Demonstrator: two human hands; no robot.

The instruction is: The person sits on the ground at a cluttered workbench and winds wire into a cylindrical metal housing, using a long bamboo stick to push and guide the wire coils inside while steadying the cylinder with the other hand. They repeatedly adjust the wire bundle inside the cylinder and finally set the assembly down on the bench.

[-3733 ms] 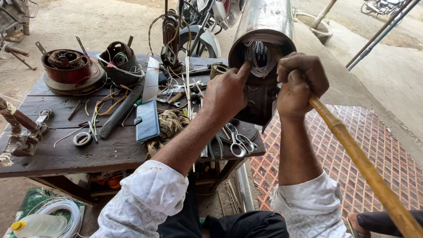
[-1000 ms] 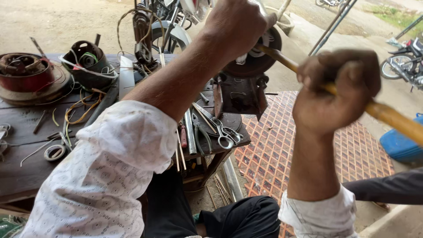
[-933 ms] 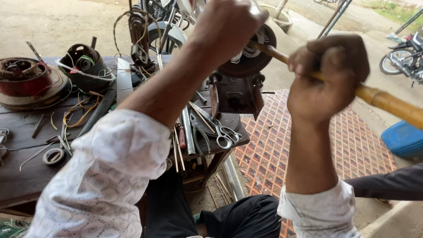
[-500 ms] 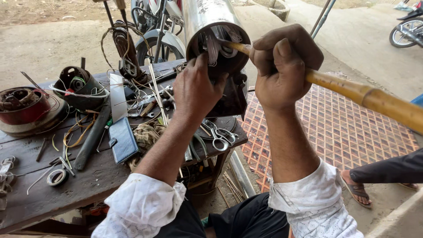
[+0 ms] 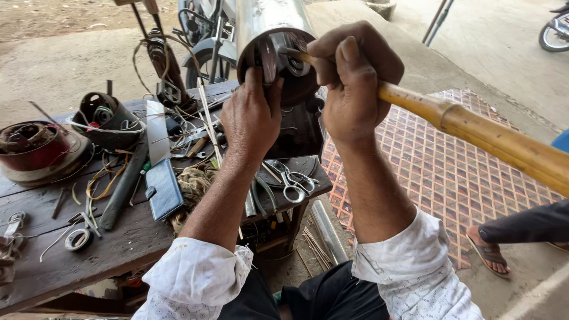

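Bamboo rod [image 5: 474, 127] is slanting from lower right into the steel cylinder's open end [image 5: 284, 59]; right hand [image 5: 349, 83] fingers are clenching it, left hand [image 5: 252, 115] fingers spreading against the rim.

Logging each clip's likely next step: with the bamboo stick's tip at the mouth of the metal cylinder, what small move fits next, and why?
Probably a short push of the bamboo stick deeper into the metal cylinder. The right hand grips the stick near its tip, which sits at the cylinder's open end, while the left hand lies flat against that end, seemingly steadying it. What the tip touches inside cannot be made out.
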